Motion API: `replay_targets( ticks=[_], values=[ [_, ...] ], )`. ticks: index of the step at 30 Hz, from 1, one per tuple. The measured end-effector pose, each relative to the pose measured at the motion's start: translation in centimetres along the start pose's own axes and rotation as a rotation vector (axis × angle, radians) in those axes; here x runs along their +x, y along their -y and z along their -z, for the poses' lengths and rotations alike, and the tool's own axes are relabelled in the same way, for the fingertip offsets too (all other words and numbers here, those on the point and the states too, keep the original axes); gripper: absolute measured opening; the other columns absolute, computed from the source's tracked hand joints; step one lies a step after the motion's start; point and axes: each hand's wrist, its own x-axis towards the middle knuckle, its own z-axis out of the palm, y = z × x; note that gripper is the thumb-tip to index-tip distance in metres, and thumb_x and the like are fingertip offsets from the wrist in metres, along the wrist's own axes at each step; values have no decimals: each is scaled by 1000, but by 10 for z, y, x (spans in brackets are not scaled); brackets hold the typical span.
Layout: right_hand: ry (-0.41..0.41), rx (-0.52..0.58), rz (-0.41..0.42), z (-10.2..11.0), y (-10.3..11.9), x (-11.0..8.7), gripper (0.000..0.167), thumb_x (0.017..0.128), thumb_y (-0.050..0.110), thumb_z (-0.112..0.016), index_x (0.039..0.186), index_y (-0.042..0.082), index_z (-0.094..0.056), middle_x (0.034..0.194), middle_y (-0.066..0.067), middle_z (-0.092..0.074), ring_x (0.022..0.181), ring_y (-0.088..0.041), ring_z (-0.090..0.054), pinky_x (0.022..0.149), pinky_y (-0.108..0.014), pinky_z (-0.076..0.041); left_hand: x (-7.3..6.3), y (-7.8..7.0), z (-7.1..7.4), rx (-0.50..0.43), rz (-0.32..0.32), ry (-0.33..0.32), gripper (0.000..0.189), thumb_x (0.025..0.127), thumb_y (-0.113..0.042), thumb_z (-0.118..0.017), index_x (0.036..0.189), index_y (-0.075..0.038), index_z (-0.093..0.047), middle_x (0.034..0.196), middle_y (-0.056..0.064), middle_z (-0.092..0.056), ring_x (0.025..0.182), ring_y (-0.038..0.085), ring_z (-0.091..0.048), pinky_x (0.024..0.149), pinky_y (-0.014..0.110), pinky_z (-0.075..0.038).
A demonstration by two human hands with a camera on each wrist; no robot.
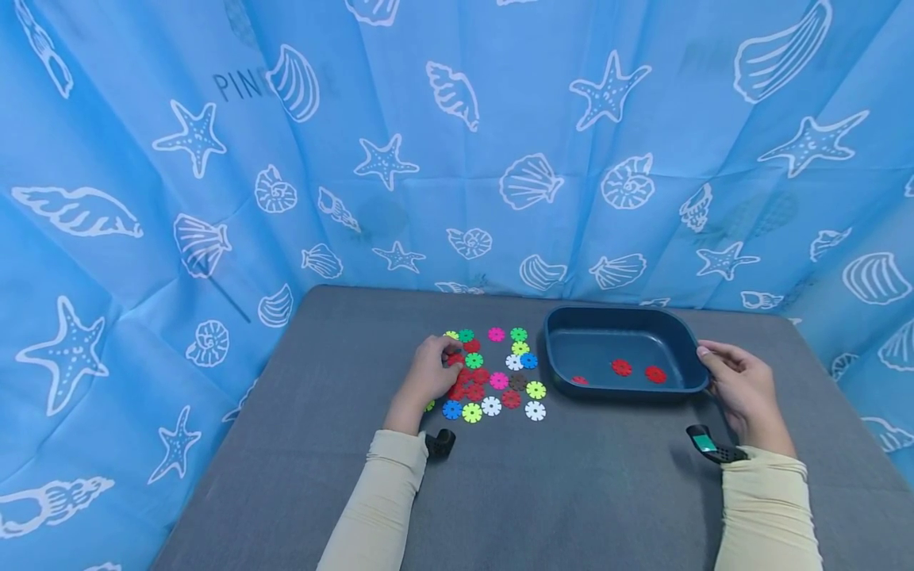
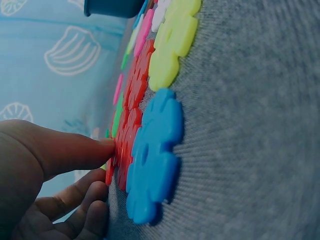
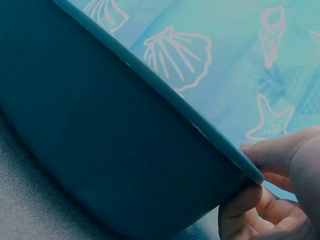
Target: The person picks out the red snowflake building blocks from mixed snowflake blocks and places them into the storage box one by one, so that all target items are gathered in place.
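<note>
1. 1 dark blue tray point(image 1: 600, 346), set near the far edge of the counter point(image 1: 557, 476); 3 red discs point(image 1: 655, 374) inside, 1 of them partly hidden by the near wall.
2. 1 right hand point(image 1: 746, 388): grip pinched on the tray's right end, thumb over the rim and fingers beneath, presumably to steady it.
3. 1 left hand point(image 1: 426, 373): thumb and fingers at the clustered red discs left of the tray; whether the grip pinches 1, cannot tell. Blue disc point(image 2: 152, 150) just beside.
4. Assorted loose discs, yellow, green, pink, white, blue and brown, flat between left hand and tray, probably spread for easy reach.
5. 1 blue curtain point(image 1: 443, 190), shell-printed: "PIN" legible, remainder obscured. No brand readable on tray or discs.
</note>
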Motion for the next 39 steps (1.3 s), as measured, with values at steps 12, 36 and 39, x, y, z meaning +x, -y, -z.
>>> replay_targets(
  ticks=[12,36,39],
  values=[
    [-3,41,22,0,-1,1,32,103,35,-70,131,18,-67,102,17,-63,85,3,-66,65,-16,-57,0,-2,0,-4,-9,-9,32,100,-6,-72,132,-5,-70,123,13,-62,108,27,-59,96,47,-55],
    [-1,9,15,0,1,-2,36,105,35,-68,135,16,-66,103,16,-62,85,1,-65,65,-17,-56,0,1,1,5,-17,-40,21,98,-5,-74,119,-7,-75,103,11,-57,86,20,-51,75,34,-48],
    [5,7,18,0,1,-2,37,105,35,-67,135,16,-65,103,16,-62,84,0,-64,65,-17,-56,-1,1,1,-3,-16,-35,21,98,-6,-74,119,-6,-74,103,11,-60,86,21,-53,75,34,-49]
  ],
)
